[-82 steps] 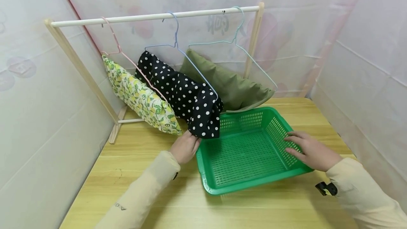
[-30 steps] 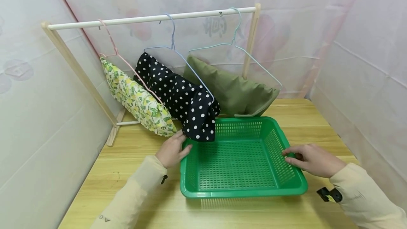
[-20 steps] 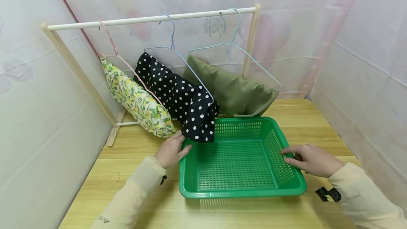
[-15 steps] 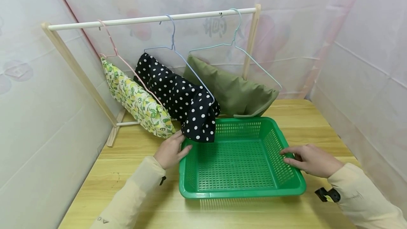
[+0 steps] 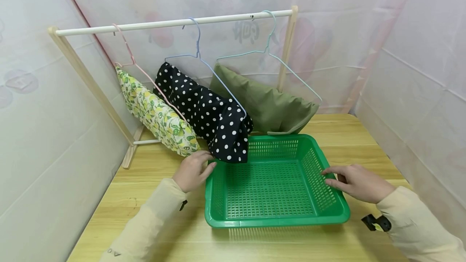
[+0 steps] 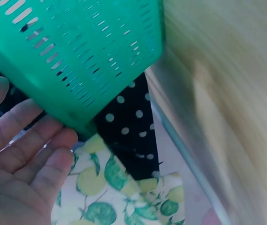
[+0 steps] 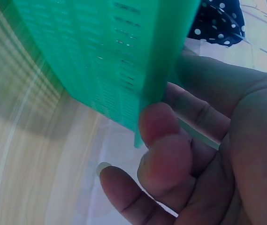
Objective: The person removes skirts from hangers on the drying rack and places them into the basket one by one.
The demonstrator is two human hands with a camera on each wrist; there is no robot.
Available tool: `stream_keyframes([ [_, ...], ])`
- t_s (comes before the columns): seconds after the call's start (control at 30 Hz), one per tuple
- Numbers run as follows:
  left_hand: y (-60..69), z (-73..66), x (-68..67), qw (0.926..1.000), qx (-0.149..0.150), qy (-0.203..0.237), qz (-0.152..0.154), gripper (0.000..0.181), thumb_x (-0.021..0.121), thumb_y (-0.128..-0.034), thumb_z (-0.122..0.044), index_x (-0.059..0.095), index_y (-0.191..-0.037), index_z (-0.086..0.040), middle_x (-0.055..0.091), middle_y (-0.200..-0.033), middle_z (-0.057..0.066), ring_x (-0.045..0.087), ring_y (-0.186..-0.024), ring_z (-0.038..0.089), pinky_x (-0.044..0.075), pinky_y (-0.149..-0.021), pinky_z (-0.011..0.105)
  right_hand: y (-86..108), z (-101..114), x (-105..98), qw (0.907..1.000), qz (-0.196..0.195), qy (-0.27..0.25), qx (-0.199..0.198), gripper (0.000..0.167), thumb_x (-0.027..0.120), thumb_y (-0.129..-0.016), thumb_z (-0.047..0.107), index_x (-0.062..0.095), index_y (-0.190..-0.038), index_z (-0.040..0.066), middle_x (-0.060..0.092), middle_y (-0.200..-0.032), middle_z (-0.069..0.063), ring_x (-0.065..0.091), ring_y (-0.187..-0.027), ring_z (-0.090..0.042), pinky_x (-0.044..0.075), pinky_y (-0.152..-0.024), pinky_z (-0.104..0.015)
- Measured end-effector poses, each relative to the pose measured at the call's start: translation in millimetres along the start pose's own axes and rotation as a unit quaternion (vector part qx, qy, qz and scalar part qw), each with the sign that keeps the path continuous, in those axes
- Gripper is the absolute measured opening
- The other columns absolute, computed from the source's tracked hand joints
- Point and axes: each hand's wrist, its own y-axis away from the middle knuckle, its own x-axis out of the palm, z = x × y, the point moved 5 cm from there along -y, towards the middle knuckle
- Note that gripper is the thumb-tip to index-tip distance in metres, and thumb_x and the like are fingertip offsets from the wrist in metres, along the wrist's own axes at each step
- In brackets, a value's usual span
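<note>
A green plastic basket (image 5: 291, 222) with slotted walls stands on the wooden table, nothing inside it. My right hand (image 5: 364, 183) holds its right rim, with thumb and index finger over the inside and other fingers curled against the outside in the right wrist view. By the basket's back left corner, my left hand (image 5: 193, 171) has loosely bent, spread fingers and grips nothing. A black cloth with white dots (image 5: 204, 108) hangs over that corner. Left of it hangs a lemon-print cloth (image 5: 156, 116), its lower end near my left fingers. An olive green cloth (image 5: 269, 104) hangs behind the basket.
A clothes rack with a white rod (image 5: 156, 24) and wooden legs stands at the back left. From it hang a pink hanger (image 5: 129, 47), a blue hanger (image 5: 198, 43) and a mint hanger (image 5: 268, 43). Printed fabric walls enclose the table (image 5: 127, 197).
Since the oldest frame, the basket has turned straighter and shifted left and toward me. My left hand has just drawn slightly left, its thumb off the rim. The right hand keeps its hold.
</note>
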Motion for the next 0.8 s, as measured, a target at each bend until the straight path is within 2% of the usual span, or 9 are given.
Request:
stream_keyframes([
  [0.23, -4.0, -4.5, -11.5, 0.9989, 0.031, 0.011, -0.033, 0.009, 0.065, -0.0898, -0.012, 0.071, -0.088, -0.006, 0.071, -0.090, 0.006, 0.067, -0.083, 0.019, 0.055, -0.075, 0.033, -1.0, 5, -9, 0.9983, -0.046, 0.010, -0.036, 0.023, 0.063, -0.095, 0.027, 0.068, -0.112, 0.013, 0.051, -0.064, 0.019, 0.043, -0.052, 0.003, 0.039, -0.049, -0.020],
  [0.4, -7.8, -8.5, -18.3, 0.9977, 0.046, 0.009, -0.049, 0.008, 0.065, -0.0895, -0.012, 0.071, -0.089, -0.007, 0.071, -0.087, 0.005, 0.066, -0.080, 0.017, 0.055, -0.072, 0.032, -2.3, 7, -14, 0.9981, -0.045, 0.001, -0.041, 0.024, 0.061, -0.095, 0.029, 0.067, -0.112, 0.012, 0.056, -0.069, 0.019, 0.049, -0.057, 0.003, 0.044, -0.052, -0.021],
  [0.6, -13.0, -11.6, -26.7, 0.9959, 0.062, 0.005, -0.065, 0.007, 0.066, -0.0882, -0.011, 0.071, -0.089, -0.006, 0.069, -0.085, 0.004, 0.065, -0.075, 0.016, 0.054, -0.066, 0.031, -8.1, 12, -22, 0.9977, -0.050, -0.006, -0.044, 0.027, 0.061, -0.096, 0.031, 0.066, -0.113, 0.011, 0.064, -0.081, 0.016, 0.057, -0.070, 0.003, 0.050, -0.060, -0.023],
  [0.8, -22.1, -12.7, -34.5, 0.9951, 0.075, 0.006, -0.063, 0.008, 0.066, -0.0886, -0.010, 0.070, -0.093, -0.004, 0.070, -0.089, 0.007, 0.066, -0.079, 0.018, 0.055, -0.069, 0.031, -21.4, 24, -31, 0.9959, -0.067, -0.002, -0.061, 0.028, 0.061, -0.096, 0.029, 0.065, -0.117, 0.012, 0.065, -0.087, 0.014, 0.058, -0.077, 0.003, 0.052, -0.063, -0.024],
])
